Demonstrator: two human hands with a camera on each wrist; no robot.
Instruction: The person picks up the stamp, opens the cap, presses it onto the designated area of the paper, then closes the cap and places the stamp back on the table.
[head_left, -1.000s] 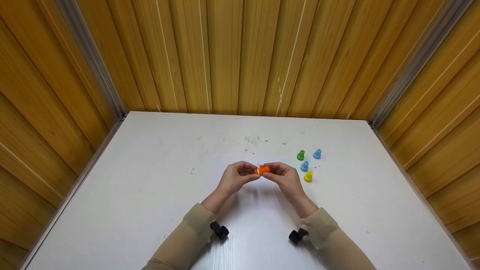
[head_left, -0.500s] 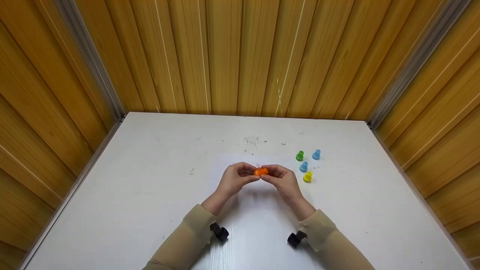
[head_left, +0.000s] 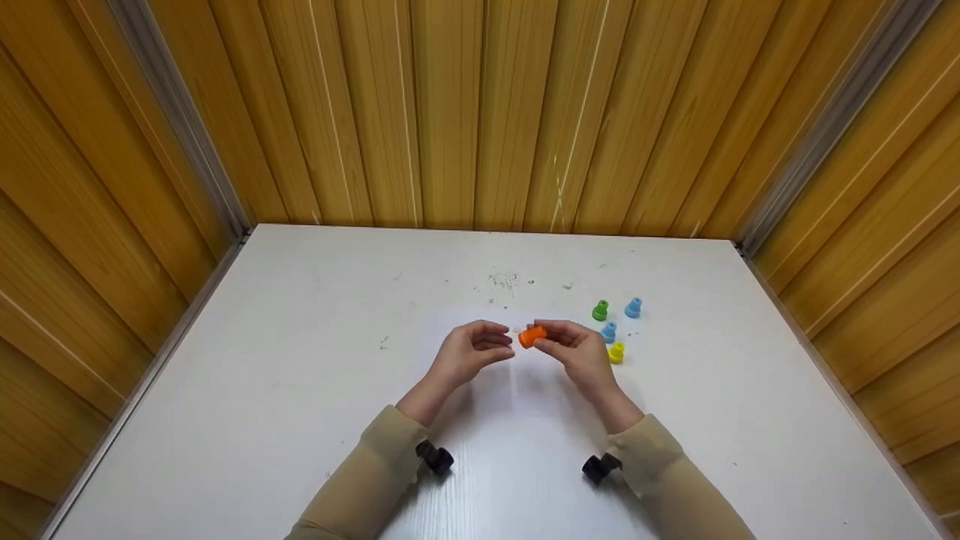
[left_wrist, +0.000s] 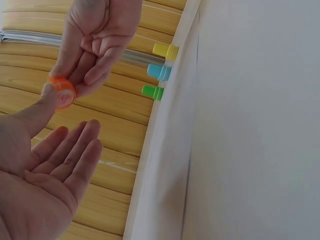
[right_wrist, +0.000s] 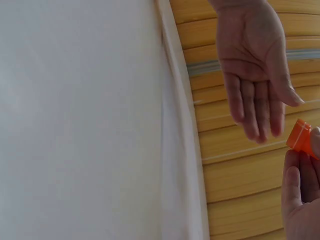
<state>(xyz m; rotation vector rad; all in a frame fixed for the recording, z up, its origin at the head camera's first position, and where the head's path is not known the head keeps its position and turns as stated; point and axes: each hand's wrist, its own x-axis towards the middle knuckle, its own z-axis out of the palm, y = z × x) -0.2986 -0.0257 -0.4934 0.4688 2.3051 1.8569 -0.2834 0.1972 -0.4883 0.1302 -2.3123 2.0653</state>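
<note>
My right hand (head_left: 586, 356) pinches a small orange toy stamp (head_left: 532, 337) between thumb and fingers, above the table. In the left wrist view the stamp's round end (left_wrist: 64, 98) faces the camera, with a faint reddish pattern on it. A thin pale line crosses its orange side in the right wrist view. My left hand (head_left: 468, 354) is just left of the stamp, its fingers extended and holding nothing; in the head view a small gap separates them. Beneath both hands a white paper sheet (head_left: 529, 401) lies on the white table (head_left: 337, 300).
To the right of my right hand stand several similar stamps: a green one (head_left: 601, 310), a blue one (head_left: 634, 307), another blue one (head_left: 609, 332) and a yellow one (head_left: 616, 352), partly covered by the hand. Wood-patterned walls (head_left: 480, 112) border the table's back and sides.
My left hand has let go of the orange stamp and the hands have moved apart. The right hand has shifted slightly right with it. The white band seen earlier between its orange parts has narrowed.
</note>
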